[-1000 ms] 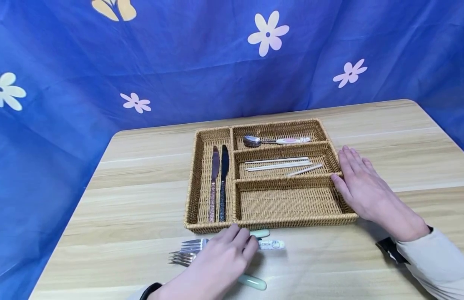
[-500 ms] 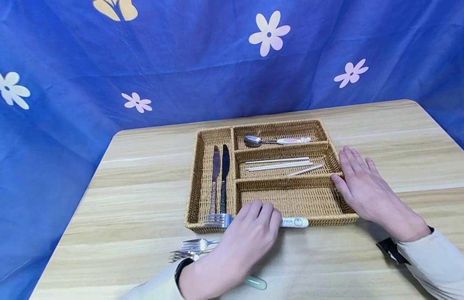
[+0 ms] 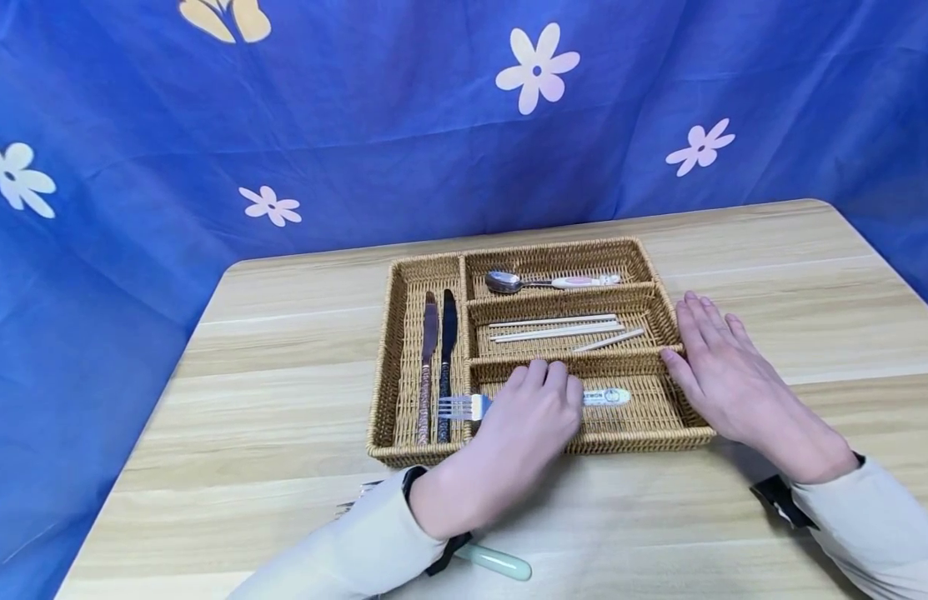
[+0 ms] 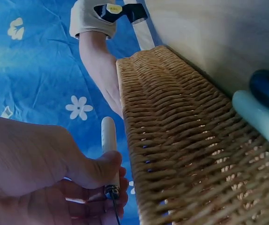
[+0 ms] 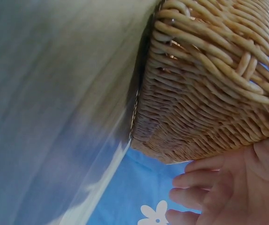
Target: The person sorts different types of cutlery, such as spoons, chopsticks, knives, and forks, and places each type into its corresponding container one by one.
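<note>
- While the left hand pinches a fork over the wicker tray, by its near edge, the right hand lies straight-fingered against the right edge.
- Inside, two knives lie by the left edge; a spoon lies along the far edge.

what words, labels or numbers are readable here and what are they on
"EMON", probably, on the handle of the fork; letters tiny, and the left hand may cover the start
Round mark near the handle's end: too small to make out
Yellow label on the black wrist strap: too blurred to read
</note>
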The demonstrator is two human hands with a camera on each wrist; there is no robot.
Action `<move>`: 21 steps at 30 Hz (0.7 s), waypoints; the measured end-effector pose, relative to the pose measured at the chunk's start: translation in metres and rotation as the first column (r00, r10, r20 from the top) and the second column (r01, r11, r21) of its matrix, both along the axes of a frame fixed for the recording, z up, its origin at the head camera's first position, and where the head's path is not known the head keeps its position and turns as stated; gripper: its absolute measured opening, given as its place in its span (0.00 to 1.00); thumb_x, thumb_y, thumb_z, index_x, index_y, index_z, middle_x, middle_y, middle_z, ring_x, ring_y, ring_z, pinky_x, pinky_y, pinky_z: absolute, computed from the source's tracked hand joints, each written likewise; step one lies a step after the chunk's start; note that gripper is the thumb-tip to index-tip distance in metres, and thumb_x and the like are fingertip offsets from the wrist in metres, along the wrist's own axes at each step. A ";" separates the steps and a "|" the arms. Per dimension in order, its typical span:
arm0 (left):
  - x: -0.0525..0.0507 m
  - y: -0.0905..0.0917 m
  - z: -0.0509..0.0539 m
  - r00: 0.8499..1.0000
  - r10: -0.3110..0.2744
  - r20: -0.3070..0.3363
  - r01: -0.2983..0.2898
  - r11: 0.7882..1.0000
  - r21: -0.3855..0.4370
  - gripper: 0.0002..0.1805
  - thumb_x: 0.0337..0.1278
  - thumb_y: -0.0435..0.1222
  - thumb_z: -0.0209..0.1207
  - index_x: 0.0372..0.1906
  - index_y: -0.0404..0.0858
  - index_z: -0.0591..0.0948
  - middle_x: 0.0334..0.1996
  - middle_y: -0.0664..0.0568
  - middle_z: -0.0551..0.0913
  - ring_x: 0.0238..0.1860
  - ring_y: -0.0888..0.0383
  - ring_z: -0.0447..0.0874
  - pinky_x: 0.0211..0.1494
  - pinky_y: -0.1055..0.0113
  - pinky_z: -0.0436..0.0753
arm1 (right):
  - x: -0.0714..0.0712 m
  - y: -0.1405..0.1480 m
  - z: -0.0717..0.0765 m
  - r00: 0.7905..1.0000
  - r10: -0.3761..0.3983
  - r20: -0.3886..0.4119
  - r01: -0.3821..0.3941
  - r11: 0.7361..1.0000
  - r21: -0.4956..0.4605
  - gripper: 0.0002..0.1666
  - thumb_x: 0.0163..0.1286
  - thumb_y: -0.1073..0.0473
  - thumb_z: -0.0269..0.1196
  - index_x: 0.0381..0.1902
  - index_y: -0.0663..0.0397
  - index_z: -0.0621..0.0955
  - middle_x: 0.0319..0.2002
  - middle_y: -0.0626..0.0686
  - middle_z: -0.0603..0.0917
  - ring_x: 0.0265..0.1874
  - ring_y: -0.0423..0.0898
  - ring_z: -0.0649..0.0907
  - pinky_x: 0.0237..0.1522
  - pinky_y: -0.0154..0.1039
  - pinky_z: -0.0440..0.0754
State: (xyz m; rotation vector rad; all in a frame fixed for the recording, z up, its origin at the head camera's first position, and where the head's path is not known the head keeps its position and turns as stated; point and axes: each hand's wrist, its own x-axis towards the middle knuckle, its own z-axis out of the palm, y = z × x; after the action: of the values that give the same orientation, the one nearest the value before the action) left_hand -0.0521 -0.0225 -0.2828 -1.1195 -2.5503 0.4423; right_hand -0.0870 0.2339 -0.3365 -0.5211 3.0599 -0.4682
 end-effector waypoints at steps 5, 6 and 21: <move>-0.009 0.011 0.000 0.997 0.023 0.080 -0.020 0.999 -0.038 0.10 0.39 0.29 0.62 0.33 0.41 0.78 0.28 0.56 0.76 0.28 0.62 0.70 0.31 0.77 0.75 | 0.000 0.000 0.000 1.000 0.003 0.001 -0.003 1.000 -0.003 0.38 0.80 0.48 0.37 0.72 0.74 0.46 0.72 0.74 0.44 0.72 0.68 0.46 0.72 0.61 0.39; -0.010 0.012 0.000 0.994 0.033 0.101 -0.029 0.999 -0.047 0.12 0.38 0.30 0.62 0.34 0.41 0.79 0.28 0.55 0.77 0.28 0.62 0.71 0.31 0.77 0.76 | 0.000 0.000 0.001 1.000 0.004 0.002 -0.004 1.000 -0.003 0.38 0.80 0.48 0.37 0.72 0.75 0.46 0.72 0.74 0.44 0.72 0.68 0.46 0.72 0.61 0.38; -0.026 0.035 -0.018 0.965 0.055 0.257 -0.045 0.998 -0.044 0.17 0.45 0.32 0.65 0.45 0.39 0.82 0.33 0.53 0.81 0.33 0.59 0.77 0.39 0.74 0.81 | 0.000 0.000 0.002 0.999 -0.006 0.032 0.005 1.000 0.005 0.39 0.80 0.48 0.36 0.72 0.74 0.45 0.73 0.73 0.43 0.72 0.68 0.45 0.72 0.62 0.39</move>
State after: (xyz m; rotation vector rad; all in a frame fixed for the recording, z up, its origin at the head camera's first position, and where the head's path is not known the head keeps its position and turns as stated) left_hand -0.0785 0.0122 -0.3004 -1.1983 -2.8114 0.3792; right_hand -0.0866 0.2336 -0.3348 -0.5001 3.0318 -0.4651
